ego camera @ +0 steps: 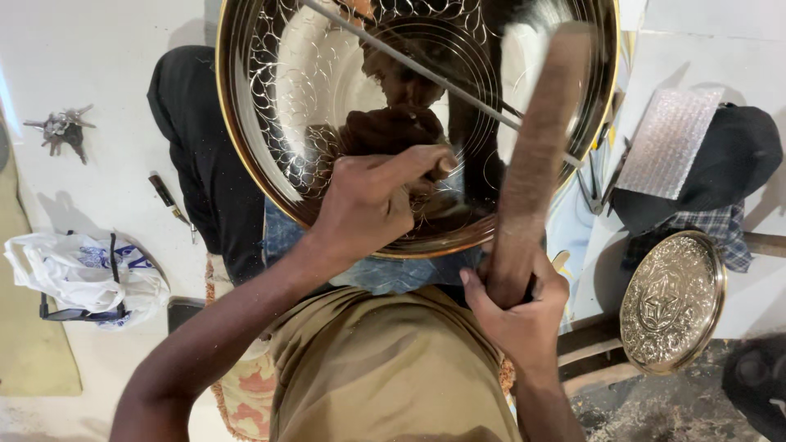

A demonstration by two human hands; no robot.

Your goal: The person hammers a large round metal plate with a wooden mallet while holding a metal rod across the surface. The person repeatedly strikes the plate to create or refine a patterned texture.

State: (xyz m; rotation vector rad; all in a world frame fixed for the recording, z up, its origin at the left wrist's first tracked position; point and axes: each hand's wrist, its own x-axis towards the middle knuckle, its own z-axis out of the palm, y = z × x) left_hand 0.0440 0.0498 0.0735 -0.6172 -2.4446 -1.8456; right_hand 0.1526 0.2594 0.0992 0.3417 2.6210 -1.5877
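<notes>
Fingers of both hands pinching tools over an engraved brass tray (270,155), pale floor (115,90) beneath.

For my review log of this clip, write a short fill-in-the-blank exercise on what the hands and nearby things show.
1. The left hand presses a small tool against a large engraved ____ tray.
2. The right hand grips a blurred ____ stick.
3. A smaller embossed plate lies to the person's ____.

Missing words: brass; wooden; right

Left hand (372,200): fingers pinch a small tool against the engraved brass tray (262,123).
Right hand (516,299): grips a blurred wooden mallet (540,139).
Beside: smaller embossed plate (671,301), plastic bag (78,274).
</notes>
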